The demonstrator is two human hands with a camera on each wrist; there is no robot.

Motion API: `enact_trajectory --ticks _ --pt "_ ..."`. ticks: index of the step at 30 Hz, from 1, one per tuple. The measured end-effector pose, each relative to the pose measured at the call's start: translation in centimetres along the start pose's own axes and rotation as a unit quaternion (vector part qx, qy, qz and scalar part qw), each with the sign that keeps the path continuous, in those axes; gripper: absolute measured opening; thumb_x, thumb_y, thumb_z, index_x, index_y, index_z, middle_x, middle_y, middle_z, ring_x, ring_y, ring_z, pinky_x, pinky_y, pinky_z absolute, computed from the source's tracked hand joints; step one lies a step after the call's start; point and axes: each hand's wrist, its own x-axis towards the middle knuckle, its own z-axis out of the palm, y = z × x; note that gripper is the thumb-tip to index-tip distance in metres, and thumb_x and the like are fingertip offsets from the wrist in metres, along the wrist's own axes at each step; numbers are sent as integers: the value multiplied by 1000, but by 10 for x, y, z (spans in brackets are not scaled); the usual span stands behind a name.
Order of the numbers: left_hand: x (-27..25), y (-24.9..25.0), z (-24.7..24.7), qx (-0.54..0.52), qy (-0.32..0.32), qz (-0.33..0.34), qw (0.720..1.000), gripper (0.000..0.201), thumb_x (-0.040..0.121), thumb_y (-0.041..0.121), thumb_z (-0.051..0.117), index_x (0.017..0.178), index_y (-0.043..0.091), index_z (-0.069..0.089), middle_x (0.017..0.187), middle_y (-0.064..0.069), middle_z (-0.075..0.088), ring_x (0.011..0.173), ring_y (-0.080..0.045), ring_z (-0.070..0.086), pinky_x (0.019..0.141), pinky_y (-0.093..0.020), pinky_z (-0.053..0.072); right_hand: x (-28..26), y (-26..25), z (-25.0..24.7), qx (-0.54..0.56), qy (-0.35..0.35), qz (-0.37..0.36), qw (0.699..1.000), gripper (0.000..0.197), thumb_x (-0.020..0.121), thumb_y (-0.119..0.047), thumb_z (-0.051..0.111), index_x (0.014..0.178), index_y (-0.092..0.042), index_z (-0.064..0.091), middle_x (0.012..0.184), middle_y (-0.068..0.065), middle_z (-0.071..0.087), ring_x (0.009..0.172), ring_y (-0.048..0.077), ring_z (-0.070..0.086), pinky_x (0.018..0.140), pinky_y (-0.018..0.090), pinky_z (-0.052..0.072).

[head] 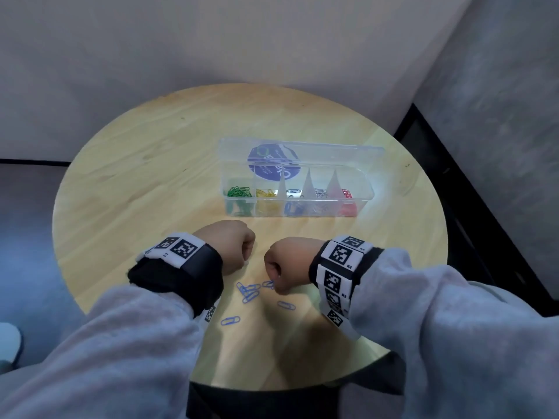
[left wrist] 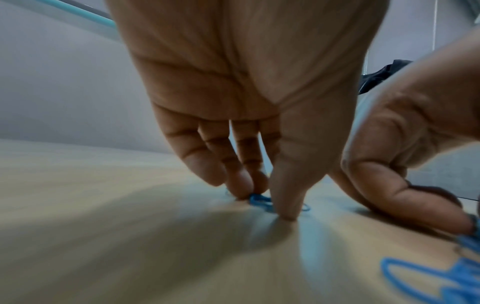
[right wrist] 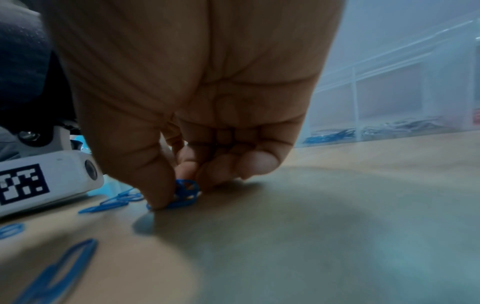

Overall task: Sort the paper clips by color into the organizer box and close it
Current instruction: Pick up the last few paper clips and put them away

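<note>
On a round wooden table (head: 127, 182), the left hand (head: 230, 246) points fingers-down, with thumb and fingertips (left wrist: 244, 187) drawn close together and pinching a small blue paper clip (left wrist: 259, 200) against the tabletop. Just to its right, the right hand (head: 284, 264) also curls downward, its thumb and fingers (right wrist: 158, 185) clamped on a little bunch of blue clips (right wrist: 185, 193) that touches the wood. Between and below the wrists lie loose blue paper clips (head: 249, 293), flat and pointing in mixed directions. Beyond the hands sits the clear organizer box (head: 298, 189), lid standing open at the back, its long axis running left to right. Its compartments hold green, yellow, blue, silver and red clips in that order.
</note>
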Motion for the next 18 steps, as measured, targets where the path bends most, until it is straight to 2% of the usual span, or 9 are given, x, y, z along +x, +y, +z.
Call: enact_trajectory --ticks 4,7,10,13,15,18 --pt "-1 -1 0 -16 0 -25 1000 13 80 13 59 77 25 54 84 9 55 81 -14 50 57 -23 33 -4 3 1 19 4 3 1000 9 76 -15 65 78 -18 57 89 2 61 76 18 53 60 25 40" --pt "-1 -4 1 -29 -2 -46 999 12 81 17 61 83 26 54 87 8 56 81 -14 49 56 -23 32 -6 5 1 25 3 4 1000 9 76 -16 65 76 -18 56 91 3 63 75 18 53 58 25 40" --pt "0 -10 0 -35 -11 -64 997 22 76 17 68 90 26 54 92 5 46 85 -16 46 69 -24 37 -7 9 1 46 14 10 999 18 75 -16 65 65 -22 51 82 0 60 72 17 51 55 23 38" --pt "0 -13 -1 -25 -14 -70 997 26 73 18 71 93 25 56 95 5 42 87 -16 45 76 -27 40 -8 13 1 104 26 31 994 17 72 -17 66 64 -23 53 76 -2 59 69 16 52 61 26 45" --pt "0 -10 0 -14 -12 -61 998 21 76 15 68 87 25 53 93 5 45 85 -17 46 70 -25 37 -8 15 0 151 41 50 986 15 71 -18 68 64 -23 55 76 -2 61 68 16 54 63 28 47" --pt "1 -6 2 3 -2 -53 999 13 80 14 64 81 23 55 86 6 50 80 -16 48 54 -23 32 -9 21 -5 217 56 67 972 22 72 -16 69 59 -21 53 71 -2 60 68 15 55 64 28 47"
